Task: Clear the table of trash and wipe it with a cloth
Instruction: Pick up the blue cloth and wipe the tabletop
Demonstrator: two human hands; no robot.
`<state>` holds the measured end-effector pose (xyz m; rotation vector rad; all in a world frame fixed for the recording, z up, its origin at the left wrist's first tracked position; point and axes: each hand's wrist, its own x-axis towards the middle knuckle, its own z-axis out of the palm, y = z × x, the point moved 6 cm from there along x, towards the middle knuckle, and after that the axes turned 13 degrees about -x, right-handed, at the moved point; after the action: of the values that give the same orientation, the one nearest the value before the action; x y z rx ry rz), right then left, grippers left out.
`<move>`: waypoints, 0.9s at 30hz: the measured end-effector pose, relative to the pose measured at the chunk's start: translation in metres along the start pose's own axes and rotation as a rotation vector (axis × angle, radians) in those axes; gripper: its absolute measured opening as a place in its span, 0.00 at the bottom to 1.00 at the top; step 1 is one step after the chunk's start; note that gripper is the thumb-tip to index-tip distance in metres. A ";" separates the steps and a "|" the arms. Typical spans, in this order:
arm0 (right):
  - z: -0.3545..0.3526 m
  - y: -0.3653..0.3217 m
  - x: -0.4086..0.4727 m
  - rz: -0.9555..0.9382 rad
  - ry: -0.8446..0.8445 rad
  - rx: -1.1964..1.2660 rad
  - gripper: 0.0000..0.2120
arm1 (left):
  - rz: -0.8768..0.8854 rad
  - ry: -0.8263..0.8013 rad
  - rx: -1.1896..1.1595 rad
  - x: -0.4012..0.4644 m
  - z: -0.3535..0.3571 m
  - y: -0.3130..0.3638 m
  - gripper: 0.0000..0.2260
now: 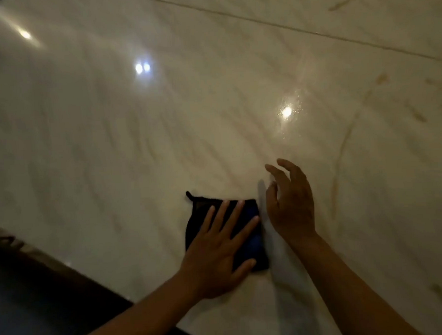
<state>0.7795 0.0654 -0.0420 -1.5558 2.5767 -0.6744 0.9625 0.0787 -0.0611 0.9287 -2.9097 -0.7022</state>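
Observation:
A dark folded cloth (253, 211), black with a blue patch and a small loop at its far left corner, lies on the pale marble table (137, 146) near the front edge. My left hand (219, 252) lies flat on the cloth, fingers spread, pressing it down. My right hand (291, 204) hovers just right of the cloth, fingers loosely curled and apart, holding nothing. No trash shows on the table.
The table's front edge (74, 267) runs diagonally at lower left, with dark floor beyond it. A seam (284, 25) crosses the marble at the far side. Ceiling lights reflect off the glossy top, with a faint smear around one reflection (287, 111).

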 end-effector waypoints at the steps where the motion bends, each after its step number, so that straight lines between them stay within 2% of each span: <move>1: 0.000 -0.004 -0.011 -0.047 -0.027 -0.005 0.19 | 0.020 -0.010 0.014 -0.014 0.003 0.001 0.35; 4: -0.007 -0.007 -0.045 -0.169 -0.062 -0.022 0.18 | 0.000 -0.006 0.082 -0.003 0.001 -0.020 0.34; 7: -0.018 -0.003 -0.071 -0.233 -0.060 -0.033 0.17 | -0.324 0.097 0.060 0.019 -0.016 -0.053 0.35; 9: -0.023 0.001 -0.085 -0.259 -0.074 -0.055 0.17 | -0.469 0.158 0.048 0.015 -0.013 -0.055 0.35; 14: -0.026 0.008 -0.113 -0.295 -0.128 -0.049 0.17 | -0.416 0.227 -0.007 -0.055 0.031 0.026 0.35; 18: -0.023 0.000 -0.132 -0.313 -0.144 -0.038 0.17 | -0.404 0.178 -0.051 -0.117 0.065 0.085 0.35; 22: -0.021 -0.005 -0.137 -0.342 -0.128 -0.040 0.17 | -0.407 0.159 0.001 -0.098 0.049 0.050 0.34; 27: -0.033 0.016 -0.124 -0.282 -0.112 -0.063 0.17 | -0.612 0.224 0.021 -0.047 0.015 -0.014 0.35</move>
<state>0.8184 0.1890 -0.0397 -1.9403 2.3441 -0.5107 1.0064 0.1012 -0.0746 1.7965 -2.4341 -0.5264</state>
